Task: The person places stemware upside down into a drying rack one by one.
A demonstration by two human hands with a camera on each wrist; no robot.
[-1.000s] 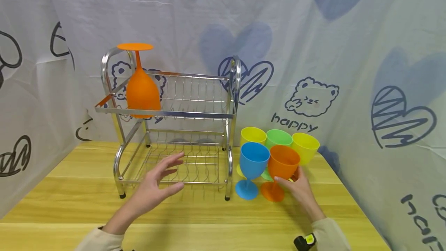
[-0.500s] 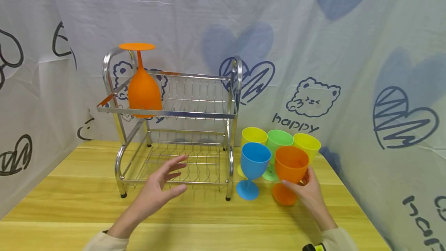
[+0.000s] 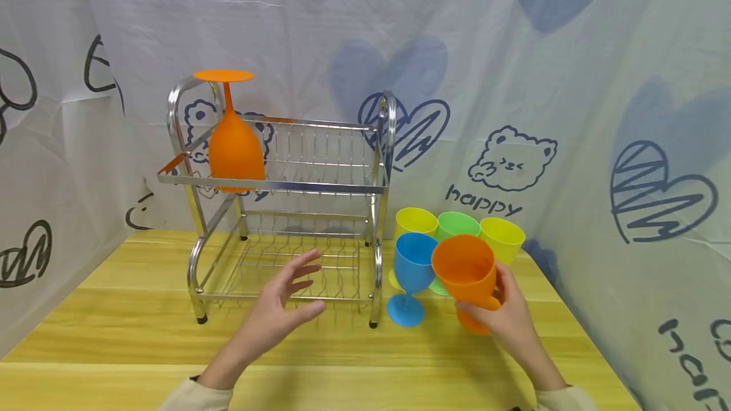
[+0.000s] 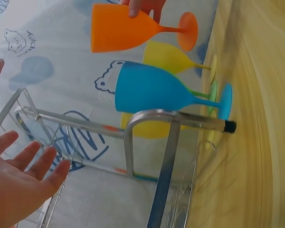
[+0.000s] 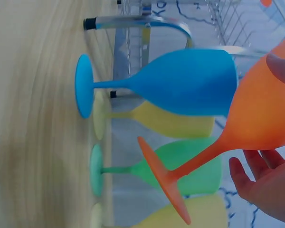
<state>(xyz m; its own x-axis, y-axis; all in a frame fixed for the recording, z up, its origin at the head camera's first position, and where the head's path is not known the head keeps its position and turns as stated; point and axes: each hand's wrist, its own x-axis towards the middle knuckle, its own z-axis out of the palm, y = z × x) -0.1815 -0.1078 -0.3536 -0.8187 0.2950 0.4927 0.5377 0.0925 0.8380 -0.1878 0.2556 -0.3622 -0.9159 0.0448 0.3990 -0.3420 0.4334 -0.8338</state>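
Observation:
My right hand [image 3: 505,319] grips an orange plastic goblet [image 3: 465,268] around its bowl. The goblet leans, rim toward the left, and its foot [image 5: 165,178] is off the table. Beside it a blue goblet [image 3: 415,265] stands upright. Behind these are a yellow goblet [image 3: 415,221], a green goblet [image 3: 458,226] and another yellow goblet [image 3: 502,240]. My left hand [image 3: 274,316] hovers with spread fingers before the lower tier of a metal dish rack [image 3: 297,187] and holds nothing. Upside down on the rack's upper tier, at the left, rests a second orange goblet [image 3: 235,148].
The two-tier rack stands on black-capped feet on a wooden table [image 3: 342,373]. A white cloth [image 3: 297,30] with printed hearts and bears hangs behind the table and along both sides.
My right hand has lifted the orange goblet off the table, first shifting right, then tilting it with the rim toward the left. My left hand has drifted slightly right, still holding nothing.

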